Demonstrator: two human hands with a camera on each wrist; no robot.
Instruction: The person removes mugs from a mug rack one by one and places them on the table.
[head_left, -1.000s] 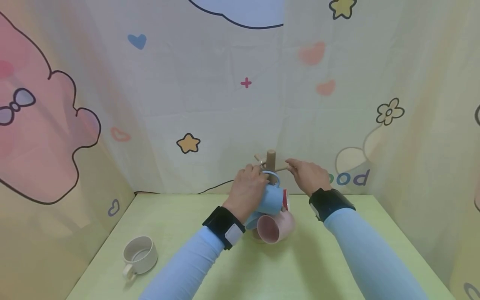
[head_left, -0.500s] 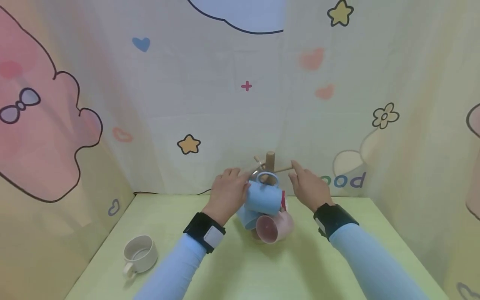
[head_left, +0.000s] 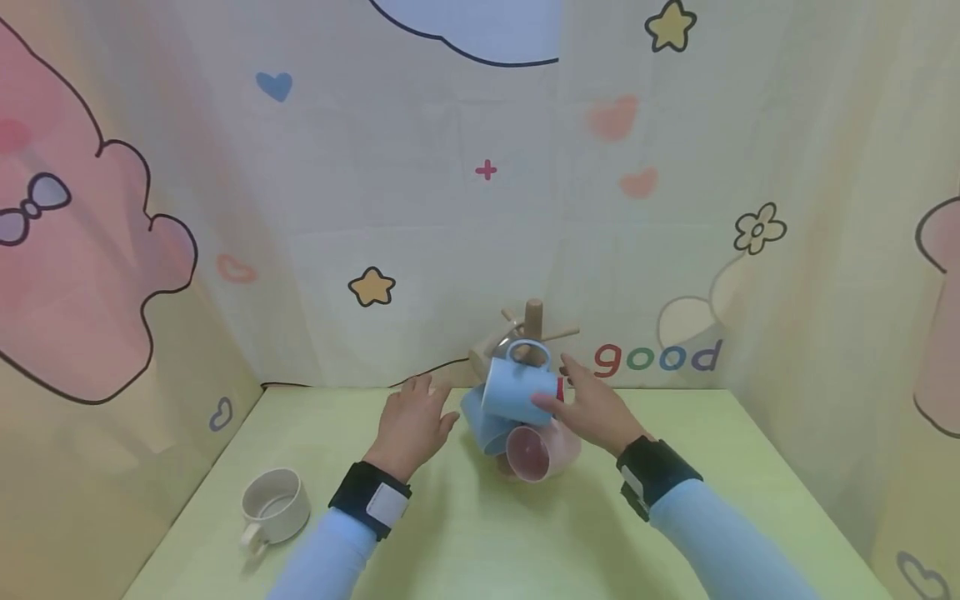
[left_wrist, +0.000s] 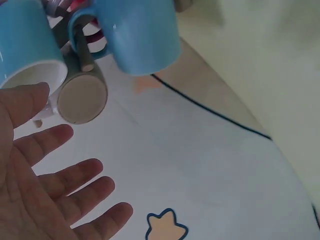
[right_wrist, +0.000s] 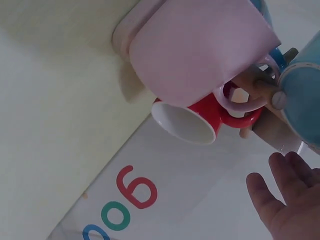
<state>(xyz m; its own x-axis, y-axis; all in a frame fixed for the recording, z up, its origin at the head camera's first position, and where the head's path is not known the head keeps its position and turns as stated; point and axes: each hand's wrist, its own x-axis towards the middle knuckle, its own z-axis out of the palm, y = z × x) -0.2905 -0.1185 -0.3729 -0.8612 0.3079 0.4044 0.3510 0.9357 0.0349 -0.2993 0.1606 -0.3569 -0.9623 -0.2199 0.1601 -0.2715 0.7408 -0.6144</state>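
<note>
Pale cartoon-print curtain [head_left: 420, 167], light green tabletop [head_left: 487, 542]

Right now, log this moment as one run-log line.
left hand: empty, fingers spread | right hand: beside upper blue mug, contact unclear | wooden rack: bears pink mug | white mug: upright on table

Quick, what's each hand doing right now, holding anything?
Left hand: open, holding nothing.
Right hand: open, close to the upper blue mug, not gripping it; touching or not, I can't tell.
</note>
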